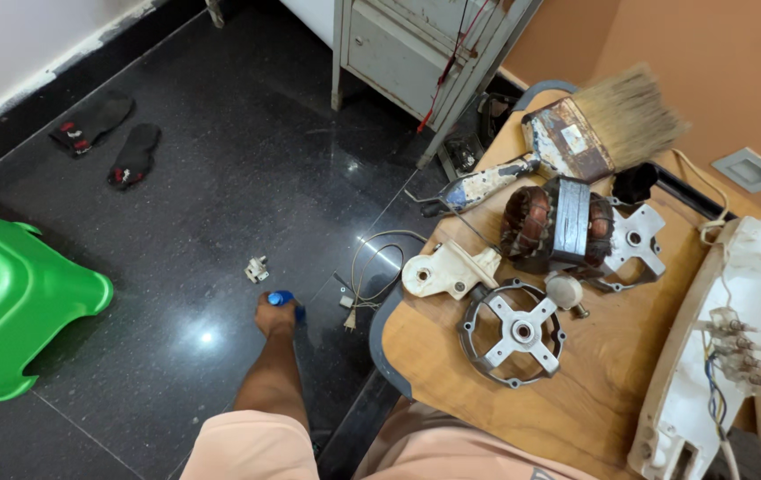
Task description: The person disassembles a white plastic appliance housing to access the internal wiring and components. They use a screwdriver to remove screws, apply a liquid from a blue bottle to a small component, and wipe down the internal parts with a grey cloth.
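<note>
Down, hand (275, 316) grips blue object (281, 299).

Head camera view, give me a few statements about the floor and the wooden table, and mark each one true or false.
1. A hand reaching to the dark floor grips a small blue object. True.
2. The paintbrush lies on the floor. False: it rests on the wooden table.
3. A copper-wound motor stator sits on the table. True.
4. The stool at the left is red. False: it is green.
5. Two black sandals lie on the floor. True.
</note>
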